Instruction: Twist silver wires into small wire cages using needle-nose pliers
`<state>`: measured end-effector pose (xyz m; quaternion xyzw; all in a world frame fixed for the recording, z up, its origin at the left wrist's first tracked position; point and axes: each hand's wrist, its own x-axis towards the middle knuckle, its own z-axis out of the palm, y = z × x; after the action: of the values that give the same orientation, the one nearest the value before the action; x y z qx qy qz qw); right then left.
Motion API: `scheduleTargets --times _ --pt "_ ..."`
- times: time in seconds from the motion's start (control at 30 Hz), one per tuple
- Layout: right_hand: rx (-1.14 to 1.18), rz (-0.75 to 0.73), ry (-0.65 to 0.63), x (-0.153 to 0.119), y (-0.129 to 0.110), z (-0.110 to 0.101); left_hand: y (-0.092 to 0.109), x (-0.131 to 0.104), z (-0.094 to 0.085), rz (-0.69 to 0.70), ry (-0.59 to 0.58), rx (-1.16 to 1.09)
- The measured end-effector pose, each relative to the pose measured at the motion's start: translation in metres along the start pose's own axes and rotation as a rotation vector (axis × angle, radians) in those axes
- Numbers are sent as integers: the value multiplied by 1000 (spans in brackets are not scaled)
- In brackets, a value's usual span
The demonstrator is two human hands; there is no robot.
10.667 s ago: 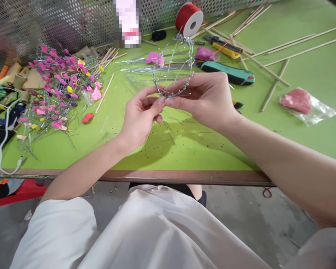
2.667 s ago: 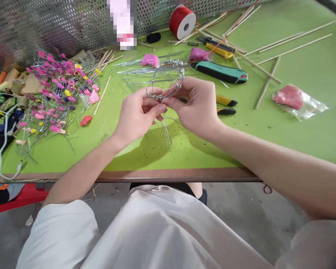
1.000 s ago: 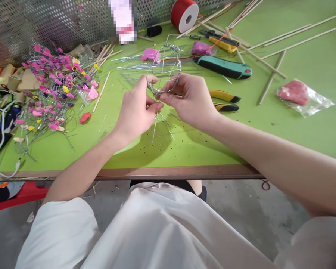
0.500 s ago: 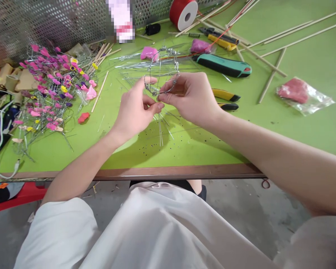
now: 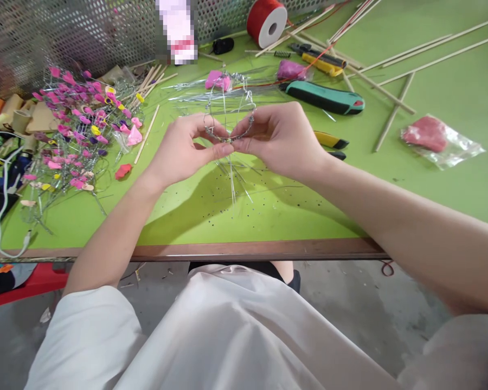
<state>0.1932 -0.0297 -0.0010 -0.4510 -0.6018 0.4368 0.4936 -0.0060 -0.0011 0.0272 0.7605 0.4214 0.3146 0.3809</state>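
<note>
Silvery wire ring (image 5: 229,116) stands pinched at its lower edge between left hand (image 5: 181,153) and right hand (image 5: 280,138).

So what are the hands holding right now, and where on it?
Both hands, left and right, pinch a twisted wire frame at its lower edge, fingertips meeting there. Loose wire ends hang below.

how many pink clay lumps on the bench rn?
3 clear: one in a clear bag at right, one by the teal knife, one behind the wire frame. Others may hide.
</note>
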Motion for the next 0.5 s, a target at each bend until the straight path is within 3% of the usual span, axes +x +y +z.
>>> scheduleTargets --times 0.17,0.5 --pt "93 26 -58 1 0 1 2 -2 5 -9 -40 -7" --pt "167 93 -80 6 8 -4 6 -4 16 -168 -9 -239"
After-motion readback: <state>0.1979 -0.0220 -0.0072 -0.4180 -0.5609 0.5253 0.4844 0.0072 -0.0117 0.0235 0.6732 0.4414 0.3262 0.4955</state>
